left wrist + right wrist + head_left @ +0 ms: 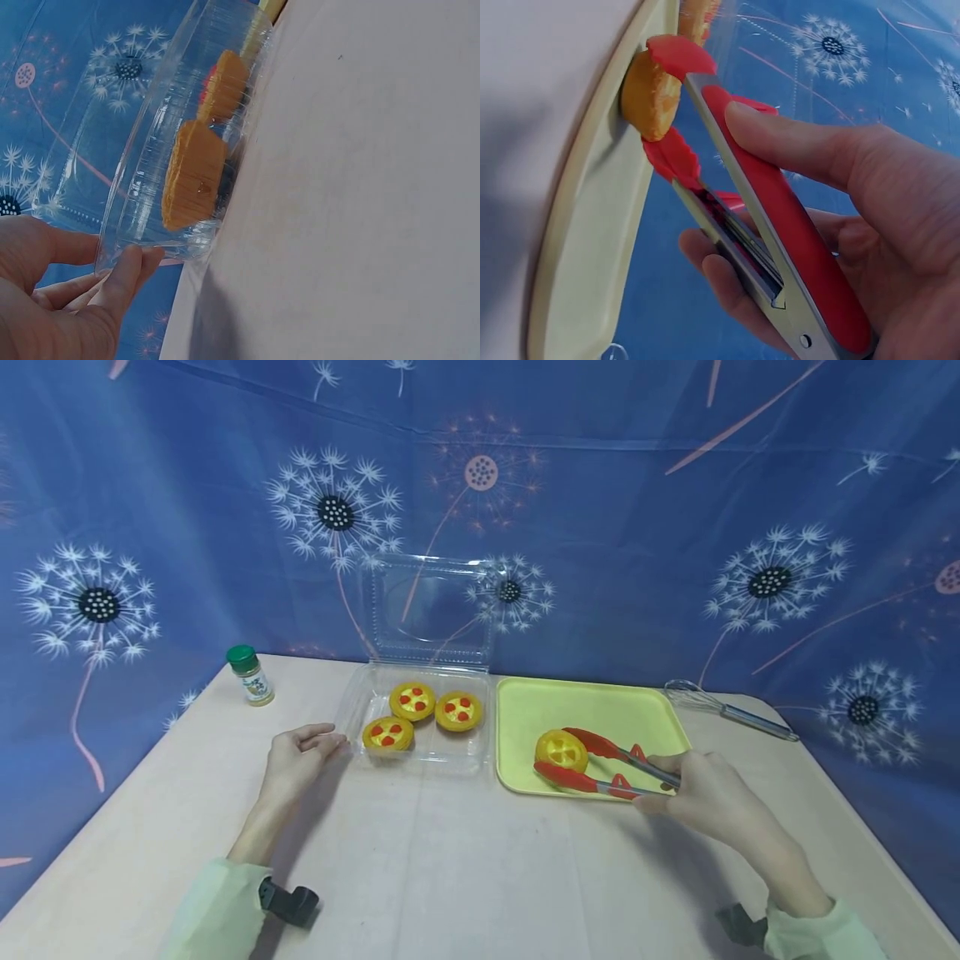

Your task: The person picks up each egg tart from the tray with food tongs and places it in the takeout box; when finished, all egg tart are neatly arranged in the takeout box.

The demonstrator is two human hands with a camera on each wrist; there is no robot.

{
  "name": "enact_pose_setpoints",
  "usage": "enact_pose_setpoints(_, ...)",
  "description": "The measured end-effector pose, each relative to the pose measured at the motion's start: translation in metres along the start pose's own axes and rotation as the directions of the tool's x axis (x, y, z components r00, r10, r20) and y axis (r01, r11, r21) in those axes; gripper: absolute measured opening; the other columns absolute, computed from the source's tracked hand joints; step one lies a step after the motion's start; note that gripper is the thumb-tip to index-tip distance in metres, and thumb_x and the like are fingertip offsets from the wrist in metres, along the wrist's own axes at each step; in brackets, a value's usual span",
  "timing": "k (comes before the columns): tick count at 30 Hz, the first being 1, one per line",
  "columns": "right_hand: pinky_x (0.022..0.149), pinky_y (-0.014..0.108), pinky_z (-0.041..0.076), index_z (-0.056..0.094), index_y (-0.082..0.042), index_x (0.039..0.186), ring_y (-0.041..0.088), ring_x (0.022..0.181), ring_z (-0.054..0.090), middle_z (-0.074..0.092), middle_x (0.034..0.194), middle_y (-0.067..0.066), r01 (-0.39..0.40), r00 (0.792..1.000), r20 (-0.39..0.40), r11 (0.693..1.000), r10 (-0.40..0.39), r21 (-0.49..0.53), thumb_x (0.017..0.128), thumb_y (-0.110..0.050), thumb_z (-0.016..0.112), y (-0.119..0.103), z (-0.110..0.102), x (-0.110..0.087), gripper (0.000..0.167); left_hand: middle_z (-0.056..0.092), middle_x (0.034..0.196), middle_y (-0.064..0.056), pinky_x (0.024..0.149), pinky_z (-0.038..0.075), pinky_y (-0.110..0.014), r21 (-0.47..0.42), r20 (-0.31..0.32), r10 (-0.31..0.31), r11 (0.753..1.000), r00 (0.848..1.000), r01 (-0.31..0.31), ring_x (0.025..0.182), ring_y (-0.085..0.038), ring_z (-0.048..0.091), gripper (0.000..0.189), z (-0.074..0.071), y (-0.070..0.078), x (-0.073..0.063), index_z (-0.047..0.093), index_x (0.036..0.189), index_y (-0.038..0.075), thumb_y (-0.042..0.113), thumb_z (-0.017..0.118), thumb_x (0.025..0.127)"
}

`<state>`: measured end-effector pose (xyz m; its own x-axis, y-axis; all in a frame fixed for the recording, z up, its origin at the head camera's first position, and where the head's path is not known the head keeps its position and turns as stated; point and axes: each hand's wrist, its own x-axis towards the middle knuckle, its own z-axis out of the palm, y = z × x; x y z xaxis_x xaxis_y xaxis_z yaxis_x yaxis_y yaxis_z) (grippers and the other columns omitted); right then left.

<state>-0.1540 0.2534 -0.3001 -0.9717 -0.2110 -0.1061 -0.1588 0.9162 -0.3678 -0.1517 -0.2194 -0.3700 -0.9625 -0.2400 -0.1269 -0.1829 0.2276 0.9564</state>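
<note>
The yellow tart (561, 750) sits between the red tips of the tongs (780, 210), over the near left part of the yellow tray (517, 693); whether its base touches the tray I cannot tell. The right grip (705, 793) is closed round the tongs' handles. Since the tips meet only the tart's rounded sides, a loose squeeze could let it roll or drop out, while too hard a squeeze might dent it or make it pop free. The tray's raised rim could also catch the tart or a tip if either is carried low. Just beside the tray, the clear container (450, 762) holds three red-dotted tarts (412, 702), crowded enough that a fourth could knock them. The left grip (296, 764) pinches the container's rim at its left side; a tug there might slide the light plastic over the bench (465, 860) or bring down the upright lid (431, 647).
</note>
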Motion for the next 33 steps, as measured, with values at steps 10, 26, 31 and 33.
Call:
enact_pose_setpoints(10, 0.043, 0.025, 0.023, 0.063, 0.004, 0.125, 0.010, 0.049, 0.024, 0.040, 0.049, -0.010, 0.039, 0.997, -0.058, 0.999, -0.041, -0.031, 0.075, -0.033, 0.082, 0.005, 0.006, -0.002, 0.065, 0.065, 0.120, -0.024, 0.081, 0.055, -0.016, -0.016, -0.001, 0.017, 1.000, 1.000, -0.017, 0.084, 0.005, 0.063, 0.044, -0.001, -0.001, 0.000, 0.044, 0.136, -0.014, 0.010, 0.052, 0.100)
enact_pose_setpoints(26, 0.040, 0.024, 0.024, 0.059, 0.004, 0.130, 0.012, 0.049, 0.029, 0.027, 0.054, -0.007, 0.033, 0.992, -0.125, 0.999, -0.032, 0.005, 0.077, -0.036, 0.081, -0.004, -0.008, 0.003, 0.070, 0.068, 0.114, -0.022, 0.080, 0.056, -0.016, -0.073, 0.004, 0.040, 0.997, 0.999, -0.039, 0.081, 0.004, 0.065, 0.045, 0.000, -0.002, 0.000, 0.043, 0.135, -0.017, 0.008, 0.054, 0.099)
enact_pose_setpoints(31, 0.040, 0.024, 0.026, 0.057, -0.003, 0.135, 0.011, 0.045, 0.029, 0.026, 0.053, -0.008, 0.054, 0.988, -0.143, 0.998, -0.051, 0.022, 0.078, -0.040, 0.080, -0.016, -0.011, 0.004, 0.072, 0.068, 0.113, -0.023, 0.080, 0.056, -0.017, -0.068, 0.003, 0.059, 0.996, 0.998, -0.059, 0.083, 0.002, 0.066, 0.046, -0.001, -0.005, 0.001, 0.044, 0.133, -0.018, 0.009, 0.055, 0.099)
enact_pose_setpoints(33, 0.040, 0.025, 0.026, 0.055, -0.005, 0.137, 0.010, 0.045, 0.027, 0.024, 0.053, -0.008, 0.052, 0.990, -0.133, 0.998, -0.045, 0.045, 0.078, -0.044, 0.079, -0.022, -0.011, 0.005, 0.075, 0.070, 0.109, -0.022, 0.078, 0.057, -0.017, -0.083, -0.010, 0.071, 0.994, 0.997, -0.072, 0.082, -0.001, 0.067, 0.045, -0.001, -0.005, 0.001, 0.046, 0.131, -0.019, 0.009, 0.057, 0.098)
